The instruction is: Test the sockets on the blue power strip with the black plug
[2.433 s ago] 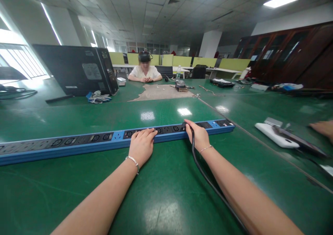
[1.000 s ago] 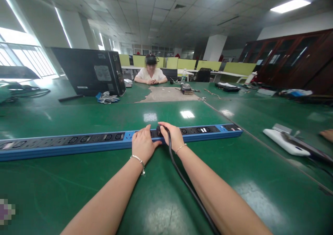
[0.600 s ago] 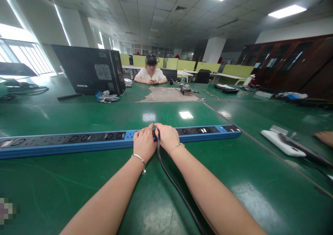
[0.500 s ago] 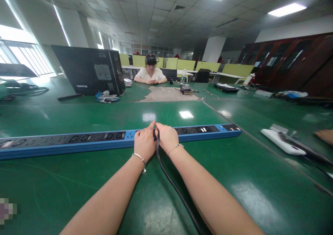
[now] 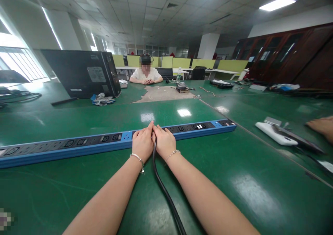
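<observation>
A long blue-and-black power strip (image 5: 127, 136) lies across the green table (image 5: 57, 190), its row of sockets facing up. Near its middle, my left hand (image 5: 142, 142) and my right hand (image 5: 164, 142) press together side by side over the strip. Between them runs a black power cord (image 5: 163, 190), which trails down toward me along the tabletop. Both hands are closed around the cord's end. My fingers cover that end, so I cannot tell whether it sits in a socket.
Across the table sits a person (image 5: 146, 74) with forearms on the top. A black computer case (image 5: 85, 74) and gloves (image 5: 102, 99) are at back left. At right lie a white device (image 5: 275, 132) and another person's hand (image 5: 319, 127). A bottle (image 5: 179, 75) stands farther back.
The view has shifted slightly to the right, and the cord has swung a little left below my hands. Both hands keep their hold over the power strip.
</observation>
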A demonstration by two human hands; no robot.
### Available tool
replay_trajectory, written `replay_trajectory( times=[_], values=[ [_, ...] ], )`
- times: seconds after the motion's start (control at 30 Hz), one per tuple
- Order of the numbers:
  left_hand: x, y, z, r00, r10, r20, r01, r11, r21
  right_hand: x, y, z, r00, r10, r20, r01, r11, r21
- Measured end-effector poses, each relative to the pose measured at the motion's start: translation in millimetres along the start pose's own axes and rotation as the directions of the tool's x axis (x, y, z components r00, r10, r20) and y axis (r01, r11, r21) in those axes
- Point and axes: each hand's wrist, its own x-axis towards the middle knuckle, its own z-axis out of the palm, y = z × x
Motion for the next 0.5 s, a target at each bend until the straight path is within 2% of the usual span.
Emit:
replay_trajectory(
  times=[0.13,0.23,0.5],
  values=[
    [-2,0,0.7,0.999,0.048,0.003,-0.048,0.998,-0.03,-10,16,-7,0.995,-0.076,0.064,0.066,0.987,0.149],
    [-2,-2,0.3,0.999,0.026,0.023,-0.025,0.999,-0.048,-13,26,-6,0.99,-0.105,0.091,0.083,0.973,0.218],
    [2,-2,-2.2,0.999,0.003,0.042,-0.001,0.999,-0.055,-18,35,3,0.987,-0.157,0.038,0.149,0.975,0.164]
  ],
)
